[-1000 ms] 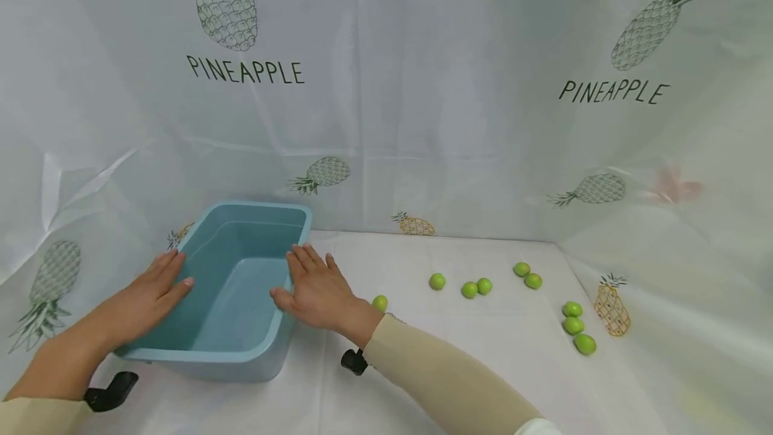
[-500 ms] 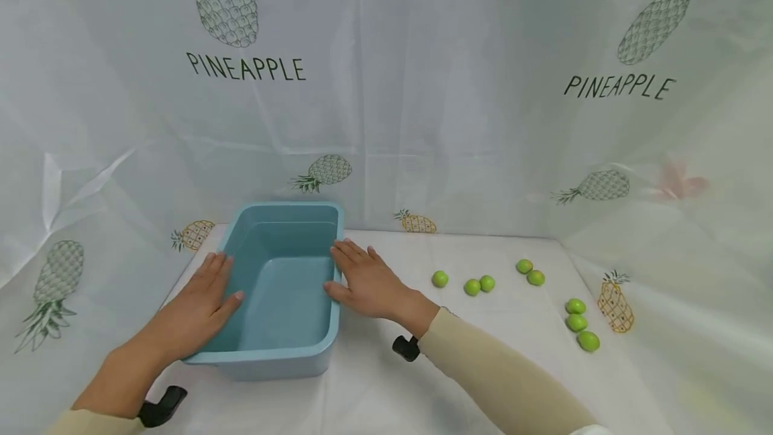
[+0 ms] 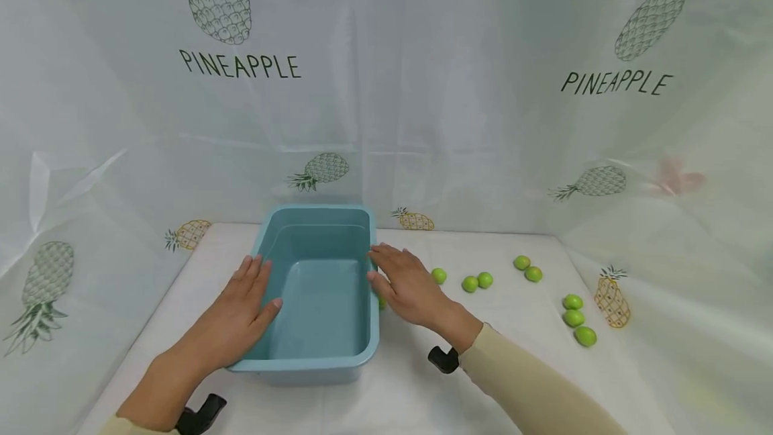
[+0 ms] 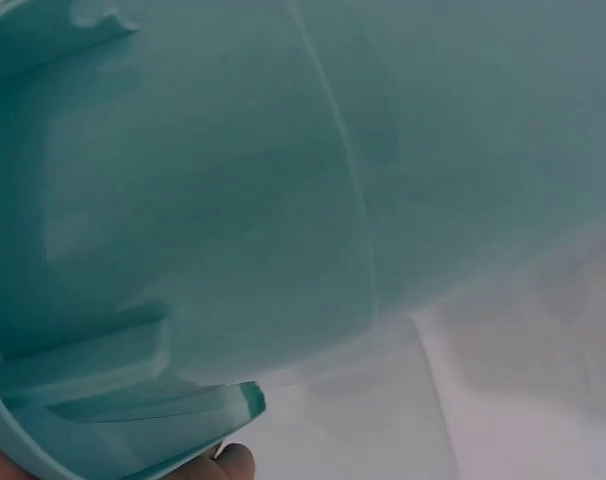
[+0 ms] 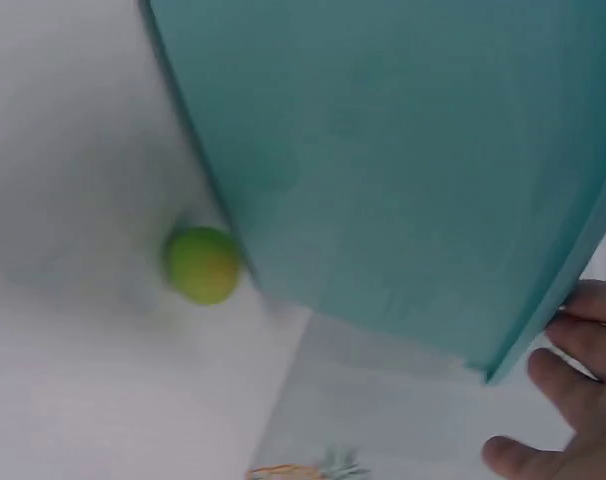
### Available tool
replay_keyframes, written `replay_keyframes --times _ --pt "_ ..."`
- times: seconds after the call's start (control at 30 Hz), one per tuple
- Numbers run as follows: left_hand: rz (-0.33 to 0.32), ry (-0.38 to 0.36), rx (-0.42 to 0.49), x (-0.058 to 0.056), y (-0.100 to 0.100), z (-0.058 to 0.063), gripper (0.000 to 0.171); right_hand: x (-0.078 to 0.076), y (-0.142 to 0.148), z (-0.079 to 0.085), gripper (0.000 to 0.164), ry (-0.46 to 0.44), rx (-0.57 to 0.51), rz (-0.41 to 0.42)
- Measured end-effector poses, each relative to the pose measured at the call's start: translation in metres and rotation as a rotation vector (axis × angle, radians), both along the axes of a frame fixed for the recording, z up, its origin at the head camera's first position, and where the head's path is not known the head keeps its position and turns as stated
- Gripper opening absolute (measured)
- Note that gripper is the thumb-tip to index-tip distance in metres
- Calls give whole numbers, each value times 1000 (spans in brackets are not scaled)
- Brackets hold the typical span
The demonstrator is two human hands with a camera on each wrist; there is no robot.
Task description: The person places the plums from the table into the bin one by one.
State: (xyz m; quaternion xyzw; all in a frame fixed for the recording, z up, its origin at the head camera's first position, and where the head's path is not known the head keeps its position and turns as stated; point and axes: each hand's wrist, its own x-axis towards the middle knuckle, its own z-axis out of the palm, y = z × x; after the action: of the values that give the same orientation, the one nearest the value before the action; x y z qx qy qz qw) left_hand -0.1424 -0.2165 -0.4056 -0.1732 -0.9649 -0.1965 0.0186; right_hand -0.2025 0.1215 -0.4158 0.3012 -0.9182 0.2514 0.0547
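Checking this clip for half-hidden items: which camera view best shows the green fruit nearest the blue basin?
The right wrist view: the green fruit lies there whole, if blurred, beside the blue basin. The head view shows only a sliver between the basin and the right hand; the left wrist view shows none of it.

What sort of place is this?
Probably a makeshift recording booth, though the wider room isn't visible: pineapple-print sheeting encloses a white-covered table holding a blue tub and scattered green fruits.
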Motion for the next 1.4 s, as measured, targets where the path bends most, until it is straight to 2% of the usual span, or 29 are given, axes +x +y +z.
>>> replay_keyframes --times 0.1,0.17,0.3,0.47,0.57,0.67,0.9,1.07,1.2,1.4 --pt "-3 -9 14 -3 -4 2 76 -7 10 -11 52 7 -77 -73" --pt "-2 -30 18 -9 -9 4 75 -13 17 -21 49 3 -89 -136" --pt "-7 -69 3 -30 -22 7 73 -24 27 -48 48 10 6 -217" --pt "-6 -59 -32 -53 -30 5 72 -27 26 -84 52 129 210 -169" --pt "19 -56 -54 -58 -32 3 75 -27 20 -99 55 198 293 -136" --pt "45 -54 -76 -58 -31 3 77 -28 14 -107 52 232 322 -128" --pt "60 -43 -90 -55 -27 7 76 -33 6 -115 45 257 352 -148" --pt "78 -44 -99 -53 -23 7 72 -35 4 -117 43 239 375 -170" --pt "85 -27 -108 -51 -17 6 69 -35 10 -113 42 208 336 -205" --pt "89 -7 -90 -45 -6 5 65 -41 34 -98 38 199 281 -268"
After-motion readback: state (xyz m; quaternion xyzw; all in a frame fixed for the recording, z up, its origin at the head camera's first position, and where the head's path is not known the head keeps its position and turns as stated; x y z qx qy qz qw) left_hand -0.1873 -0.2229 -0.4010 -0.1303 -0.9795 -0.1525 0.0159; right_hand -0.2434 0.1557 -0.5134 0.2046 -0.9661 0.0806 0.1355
